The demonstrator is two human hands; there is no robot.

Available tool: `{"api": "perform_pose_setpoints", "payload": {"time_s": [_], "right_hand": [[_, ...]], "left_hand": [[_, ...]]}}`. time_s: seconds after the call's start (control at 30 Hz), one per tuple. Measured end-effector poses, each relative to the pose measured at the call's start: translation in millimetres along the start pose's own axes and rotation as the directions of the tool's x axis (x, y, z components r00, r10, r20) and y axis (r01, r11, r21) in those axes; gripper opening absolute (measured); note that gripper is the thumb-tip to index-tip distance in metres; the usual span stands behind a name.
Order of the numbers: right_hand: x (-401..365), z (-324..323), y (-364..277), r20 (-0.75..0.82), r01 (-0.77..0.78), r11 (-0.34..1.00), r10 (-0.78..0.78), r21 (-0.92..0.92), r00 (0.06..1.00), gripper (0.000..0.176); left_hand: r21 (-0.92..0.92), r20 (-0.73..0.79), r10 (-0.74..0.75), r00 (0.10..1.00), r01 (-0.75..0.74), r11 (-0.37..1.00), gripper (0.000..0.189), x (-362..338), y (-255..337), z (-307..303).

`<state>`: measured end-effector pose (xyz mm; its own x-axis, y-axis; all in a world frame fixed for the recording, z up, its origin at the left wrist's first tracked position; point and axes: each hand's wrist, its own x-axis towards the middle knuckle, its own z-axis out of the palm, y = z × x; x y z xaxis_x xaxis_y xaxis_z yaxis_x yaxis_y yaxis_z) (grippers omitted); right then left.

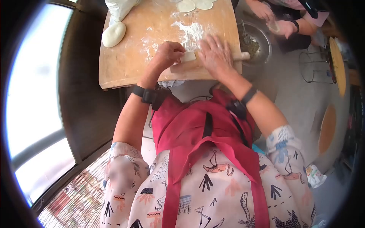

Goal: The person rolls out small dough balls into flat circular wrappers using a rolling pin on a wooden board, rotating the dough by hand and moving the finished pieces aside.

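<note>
My left hand (168, 54) is closed, its fingertips pinching the edge of a small piece of dough (188, 57) on the floured wooden board (125, 70). To its right, my right hand (216, 56) lies palm down across a rolling pin (242, 56), fingers stretched out and slightly blurred. The pin's right end sticks out past my palm near the board's edge. Part of the pin under my right hand is hidden. White flour (189, 34) is scattered just beyond both hands.
A larger dough lump (113, 34) and a plastic bag (119, 9) are at the board's far left. Several flat dough rounds (186, 5) lie at the far edge. On the right, a metal bowl (264, 43) holds filling; another person's hands (283, 27) hold a wrapper above it.
</note>
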<state>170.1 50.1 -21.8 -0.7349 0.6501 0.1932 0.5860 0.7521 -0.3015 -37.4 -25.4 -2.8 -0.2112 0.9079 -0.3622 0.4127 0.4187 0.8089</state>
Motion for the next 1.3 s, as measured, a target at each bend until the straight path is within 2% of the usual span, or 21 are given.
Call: {"api": "perform_pose_setpoints", "payload": {"time_s": [0.07,0.2,0.23,0.27,0.33,0.4,0.47,0.5,0.53,0.63,0.73,0.8,0.83,0.9,1.0,1.1,1.13,1.2,1.23,1.27,1.3], "right_hand": [[36,9,7,-0.042,-0.024,1.0,0.025,0.013,0.999,0.048],[44,12,9,-0.104,-0.032,0.999,0.03,-0.019,0.994,0.049],[27,3,2,-0.036,-0.028,0.999,0.027,-0.016,0.999,0.049],[9,-2,-3,0.035,-0.029,1.0,0.029,-0.012,0.999,0.049],[-22,-4,-5,0.03,0.009,1.0,-0.008,-0.007,1.0,0.049],[-26,-3,-3,0.02,0.032,0.999,-0.032,0.003,0.999,0.048],[13,1,0,-0.026,-0.028,1.0,0.028,0.008,0.999,0.048],[33,11,5,-0.09,-0.041,0.999,0.044,0.033,0.995,0.049],[41,14,5,-0.093,-0.042,0.998,0.045,0.037,0.995,0.049],[46,10,6,-0.082,-0.032,0.999,0.032,0.007,0.996,0.051],[-11,1,-5,0.013,-0.009,1.0,0.009,-0.015,1.0,0.051],[-24,-1,-6,0.05,-0.008,1.0,0.009,-0.011,0.999,0.05],[-18,3,-4,0.021,-0.003,1.0,0.003,0.0,1.0,0.05],[13,4,0,-0.049,-0.009,1.0,0.01,0.025,0.999,0.05],[55,11,8,-0.131,-0.022,0.999,0.026,0.031,0.991,0.05],[34,8,4,-0.087,-0.018,1.0,0.02,0.014,0.996,0.05],[14,3,-2,-0.026,-0.023,0.999,0.024,0.022,0.999,0.05],[-12,2,-4,0.012,-0.036,0.999,0.036,0.014,0.999,0.05],[-17,3,-3,0.004,-0.001,1.0,0.001,0.0,1.0,0.05],[-22,3,-3,-0.008,0.029,1.0,-0.029,-0.011,1.0,0.051],[-5,6,-2,-0.022,-0.007,1.0,0.007,-0.007,1.0,0.052]], "left_hand": [[0.392,-0.106,0.285,0.953,-0.223,0.892,0.017,1,13,8],[0.542,-0.039,0.403,0.914,-0.319,0.777,0.017,13,15,14],[0.537,-0.044,0.414,0.909,-0.328,0.777,0.016,16,7,12],[0.53,-0.047,0.41,0.911,-0.325,0.784,0.016,10,5,9],[0.087,-0.107,0.069,0.992,-0.06,0.994,0.015,-1,4,0],[-0.064,-0.049,0.027,0.998,-0.03,0.998,0.016,-2,-2,0],[0.268,-0.066,0.129,0.989,-0.107,0.958,0.017,-6,13,0],[0.419,-0.11,0.358,0.927,-0.284,0.862,0.017,2,8,8],[0.458,-0.1,0.478,0.873,-0.386,0.8,0.017,7,8,12],[0.534,-0.029,0.563,0.826,-0.463,0.708,0.017,17,12,14],[0.328,-0.113,0.244,0.963,-0.196,0.924,0.017,6,5,4],[-0.087,-0.06,0.057,0.997,-0.062,0.994,0.019,2,-15,-2],[-0.085,-0.045,0.054,0.998,-0.058,0.995,0.019,-4,-10,1],[0.329,-0.059,0.223,0.973,-0.192,0.924,0.02,-6,9,2],[0.526,-0.062,0.515,0.855,-0.41,0.745,0.02,11,12,17],[0.591,-0.01,0.444,0.896,-0.352,0.726,0.018,18,10,15],[0.584,-0.013,0.436,0.9,-0.347,0.733,0.018,13,10,13],[0.066,-0.105,0.035,0.994,-0.028,0.997,0.016,-1,10,2],[-0.102,-0.076,0.007,0.997,-0.015,0.995,0.017,-2,1,0],[-0.097,-0.059,-0.003,0.998,-0.003,0.995,0.017,-4,-2,4],[0.129,-0.074,0.137,0.988,-0.127,0.984,0.017,-6,7,5]]}}
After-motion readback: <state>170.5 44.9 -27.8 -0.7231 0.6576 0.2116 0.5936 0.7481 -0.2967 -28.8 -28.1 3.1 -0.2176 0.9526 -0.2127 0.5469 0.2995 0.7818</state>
